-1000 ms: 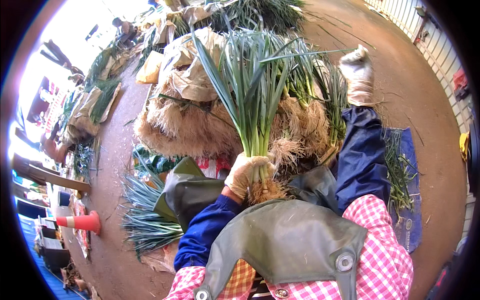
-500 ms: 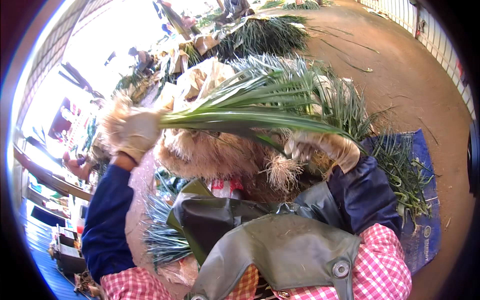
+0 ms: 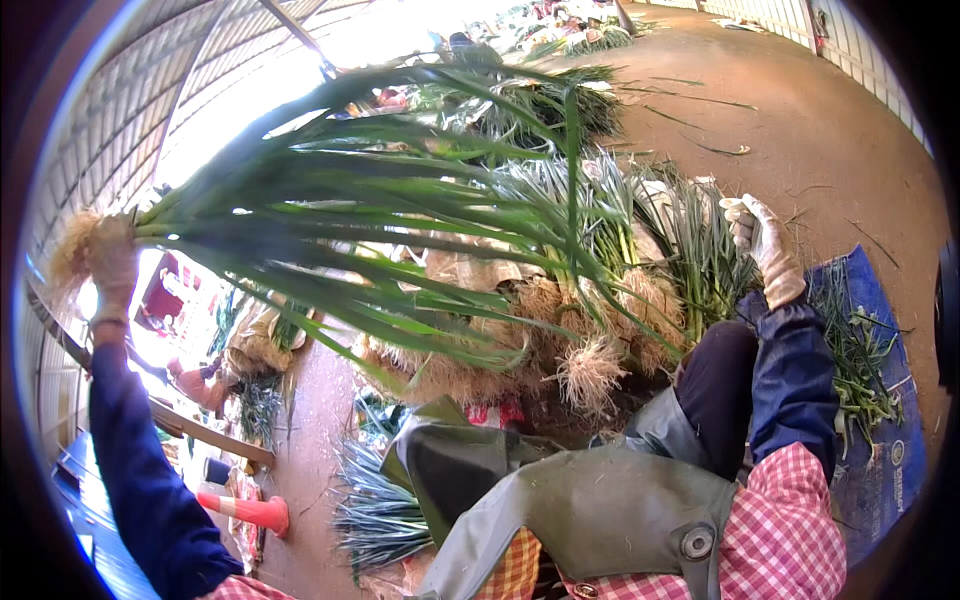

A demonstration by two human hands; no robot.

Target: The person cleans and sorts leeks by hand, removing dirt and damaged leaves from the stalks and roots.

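My gloved left hand (image 3: pixel 113 262) is raised high at the far left, closed around the root end of a bunch of green onions (image 3: pixel 370 215). Its long leaves fan out to the right across the view, with pale roots sticking out past the glove. On the right, my gloved right hand (image 3: pixel 762 240) is up with nothing visible in it, its fingers loosely bent and apart. It is nearest to a standing pile of green onions (image 3: pixel 700 235). A pale tuft of roots (image 3: pixel 590 375) shows in front of my knees, below the hanging leaf tips.
A blue sheet (image 3: pixel 885 410) with loose green leaves lies to my right. More green onions (image 3: pixel 375 500) lie by my left leg, near an orange cone (image 3: pixel 262 513) on its side. Stray leaves are scattered over the brown floor (image 3: pixel 820 130).
My left hand has swung up and left with the bunch, whose leaves have spread out wide. My right hand has moved up and right, away from the leaves.
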